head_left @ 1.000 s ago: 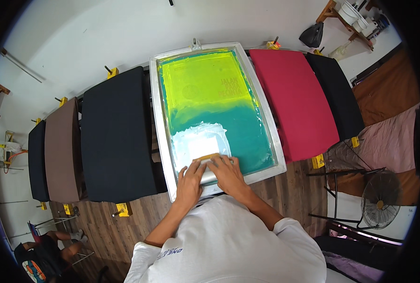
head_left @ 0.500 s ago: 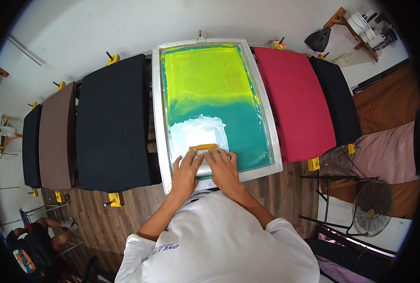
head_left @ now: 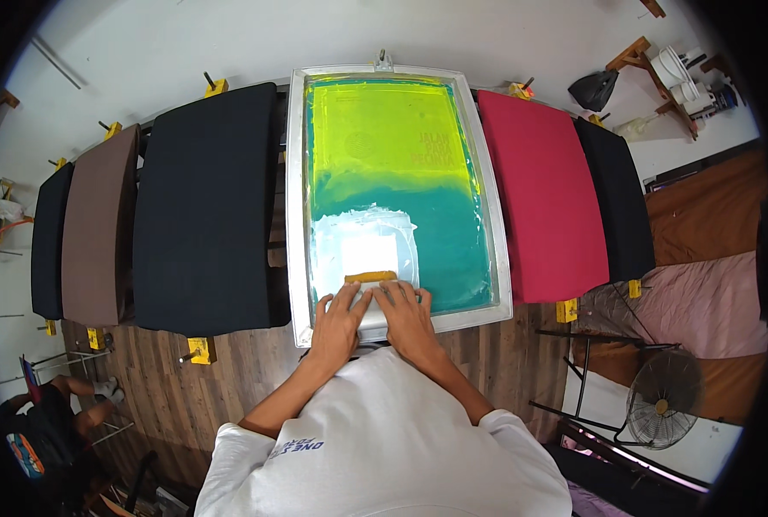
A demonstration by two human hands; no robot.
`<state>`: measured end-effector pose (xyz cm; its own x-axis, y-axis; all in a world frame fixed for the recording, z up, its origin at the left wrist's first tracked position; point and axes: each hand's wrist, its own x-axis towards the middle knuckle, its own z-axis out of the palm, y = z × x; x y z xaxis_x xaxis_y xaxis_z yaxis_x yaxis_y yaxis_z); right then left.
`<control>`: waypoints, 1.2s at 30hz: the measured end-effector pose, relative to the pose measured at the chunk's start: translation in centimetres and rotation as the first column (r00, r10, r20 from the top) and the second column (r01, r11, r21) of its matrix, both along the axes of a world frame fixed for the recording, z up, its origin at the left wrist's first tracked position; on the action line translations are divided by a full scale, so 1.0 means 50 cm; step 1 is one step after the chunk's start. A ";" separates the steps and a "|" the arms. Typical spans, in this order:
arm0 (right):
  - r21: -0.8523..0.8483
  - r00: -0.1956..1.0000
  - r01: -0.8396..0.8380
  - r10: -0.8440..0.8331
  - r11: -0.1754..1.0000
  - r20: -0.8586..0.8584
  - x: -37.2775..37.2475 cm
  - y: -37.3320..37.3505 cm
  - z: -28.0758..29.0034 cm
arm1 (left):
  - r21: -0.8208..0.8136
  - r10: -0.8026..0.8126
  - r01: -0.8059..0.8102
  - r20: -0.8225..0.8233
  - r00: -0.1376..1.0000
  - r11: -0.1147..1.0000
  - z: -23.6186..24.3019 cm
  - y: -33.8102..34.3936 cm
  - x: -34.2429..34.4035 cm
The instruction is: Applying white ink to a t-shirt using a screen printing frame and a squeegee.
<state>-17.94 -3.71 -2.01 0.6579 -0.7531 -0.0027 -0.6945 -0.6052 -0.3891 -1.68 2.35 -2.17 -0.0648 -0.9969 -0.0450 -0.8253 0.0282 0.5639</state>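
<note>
A silk-screen frame (head_left: 301, 215) with pale metal sides lies in front of me. Its mesh is lime yellow at the far part and teal nearer, with a white ink patch (head_left: 328, 237) at the near left. On the patch is a squeegee (head_left: 371, 277) with an ochre strip along its far side. My left hand (head_left: 338, 323) and my right hand (head_left: 408, 320) grip it side by side, fingers bent over its top, near the frame's close edge. Both hands partly hide the squeegee's body.
Left of the screen stand a large black platen (head_left: 205, 211), a brown platen (head_left: 99, 228) and another black one. On the right are a red platen (head_left: 546, 198) and a black platen (head_left: 618, 202). A fan (head_left: 664, 401) is at lower right; a seated person (head_left: 56, 414) is at lower left.
My hands and the squeegee have come slightly nearer to me over the mesh, baring more of the bright white rectangle. The whole view has shifted a little.
</note>
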 end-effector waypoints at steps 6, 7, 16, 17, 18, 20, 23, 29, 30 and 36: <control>0.015 1.000 0.025 -0.025 1.000 0.012 0.007 -0.010 0.053 | -0.060 0.022 -0.022 0.009 1.000 0.998 0.041 -0.014 0.002; -0.020 0.999 0.031 -0.031 0.999 0.011 0.011 -0.012 0.045 | -0.059 0.033 -0.032 0.005 0.999 0.998 0.029 -0.011 0.002; 0.034 0.999 -0.006 0.008 0.999 -0.053 0.006 0.002 0.039 | 0.017 0.020 -0.019 -0.048 0.999 1.000 0.040 0.010 -0.002; -0.051 1.000 0.018 -0.018 0.999 -0.008 0.009 0.003 0.033 | -0.032 0.030 -0.031 -0.013 0.999 0.999 0.037 0.004 -0.001; -0.049 1.000 0.016 -0.016 0.999 -0.010 0.006 0.007 0.021 | -0.081 0.042 -0.040 0.023 0.999 0.996 0.032 0.002 -0.001; -0.060 1.000 0.013 -0.015 0.998 -0.027 0.008 0.006 0.006 | -0.057 0.038 -0.037 0.027 0.999 0.998 0.017 0.005 -0.002; 0.088 0.996 -0.035 0.042 0.995 -0.083 -0.004 0.005 0.035 | 0.025 0.014 -0.012 -0.094 0.995 1.000 0.031 0.015 0.002; -0.050 0.999 0.008 -0.009 0.999 -0.033 0.008 -0.002 0.028 | -0.050 0.009 -0.010 -0.022 1.000 0.999 0.029 -0.002 0.004; -0.051 0.999 0.011 -0.013 0.999 -0.033 0.005 0.006 0.022 | -0.029 0.000 -0.001 -0.043 0.999 1.000 0.022 0.004 0.005; 0.146 0.991 -0.013 0.031 0.989 -0.127 -0.001 0.015 0.055 | 0.053 -0.027 0.034 -0.112 0.993 0.998 0.046 0.019 0.006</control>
<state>-17.97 -2.94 0.72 0.6614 -0.7240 -0.1957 -0.7314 -0.5649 -0.3819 -1.36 3.31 0.11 -0.1027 -0.9906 -0.0903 -0.7569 0.0189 0.6533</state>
